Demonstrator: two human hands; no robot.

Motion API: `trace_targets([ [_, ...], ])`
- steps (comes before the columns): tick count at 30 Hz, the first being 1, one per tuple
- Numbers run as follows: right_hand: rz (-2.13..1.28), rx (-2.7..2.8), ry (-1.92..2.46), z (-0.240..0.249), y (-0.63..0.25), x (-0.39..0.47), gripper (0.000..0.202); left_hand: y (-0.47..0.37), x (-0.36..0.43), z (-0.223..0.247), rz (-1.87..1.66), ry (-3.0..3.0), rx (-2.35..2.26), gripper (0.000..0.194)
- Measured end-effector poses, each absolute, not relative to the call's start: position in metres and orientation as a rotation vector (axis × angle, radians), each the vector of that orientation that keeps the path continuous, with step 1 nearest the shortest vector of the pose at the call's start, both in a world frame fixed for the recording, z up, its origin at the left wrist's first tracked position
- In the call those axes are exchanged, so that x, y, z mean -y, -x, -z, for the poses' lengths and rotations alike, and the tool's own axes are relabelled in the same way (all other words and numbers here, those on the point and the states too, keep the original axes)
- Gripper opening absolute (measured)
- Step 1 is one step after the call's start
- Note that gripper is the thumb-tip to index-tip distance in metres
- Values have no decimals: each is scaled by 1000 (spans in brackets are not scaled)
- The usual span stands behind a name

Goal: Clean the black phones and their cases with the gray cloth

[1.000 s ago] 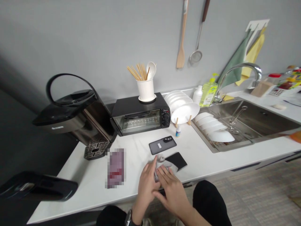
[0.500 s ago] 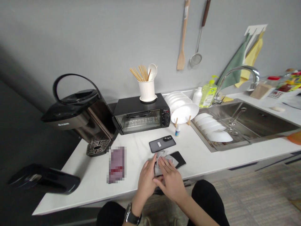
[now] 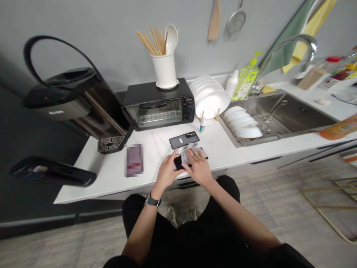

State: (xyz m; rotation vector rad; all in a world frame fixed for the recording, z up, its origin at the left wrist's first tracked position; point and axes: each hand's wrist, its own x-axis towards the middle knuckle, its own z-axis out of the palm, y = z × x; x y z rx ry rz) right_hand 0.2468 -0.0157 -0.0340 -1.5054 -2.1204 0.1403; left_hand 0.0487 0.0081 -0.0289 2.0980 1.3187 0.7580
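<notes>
A flat black phone (image 3: 179, 162) lies on the white counter near its front edge. At its left end my left hand (image 3: 166, 172) holds it between thumb and fingers. A thin greyish cloth (image 3: 185, 149) covers the middle and right of the phone. My right hand (image 3: 199, 168) presses the cloth down with fingers stretched over it, its thumb close to the left hand. Just behind lies a dark grey phone (image 3: 184, 140), camera side up, with a small white label. A small white bottle with a blue label (image 3: 202, 125) stands behind that.
A blurred-out purple item (image 3: 134, 160) lies to the left, near a black dispenser (image 3: 92, 100) and a dark bottle-like object (image 3: 55, 172). A toaster oven (image 3: 158, 108) stands at the back. Plates (image 3: 213, 103), a steel sink (image 3: 295, 128) and an orange bottle (image 3: 338, 127) are rightward.
My view has tilted downward, so the counter sits higher in it. The right hand and cloth have shifted rightward along the phone, whose left end now shows bare.
</notes>
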Motion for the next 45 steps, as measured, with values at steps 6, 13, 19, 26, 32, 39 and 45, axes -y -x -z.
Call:
trace_targets([
  [6, -364, 2279, 1234, 33, -241, 54, 57, -49, -4, 28, -701, -2171, -1331, 99],
  [13, -119, 2032, 1647, 38, -294, 25, 55, -50, -6, 29, -745, -2174, -1302, 101],
  [19, -258, 2264, 1326, 36, -219, 45, 66, -50, -7, 33, -684, -2214, -1328, 91],
  [26, -148, 2086, 1544, 42, -276, 29, 57, -49, -6, 31, -755, -2211, -1275, 102],
  [32, -195, 2244, 1371, 41, -221, 45, 71, -46, -9, 32, -683, -2236, -1287, 92],
  [39, -79, 2088, 1558, 42, -281, 26, 55, -46, -6, 33, -774, -2244, -1272, 104],
  [45, -241, 2252, 1249, 45, -227, 43, 64, -44, -10, 38, -762, -2303, -1257, 96],
])
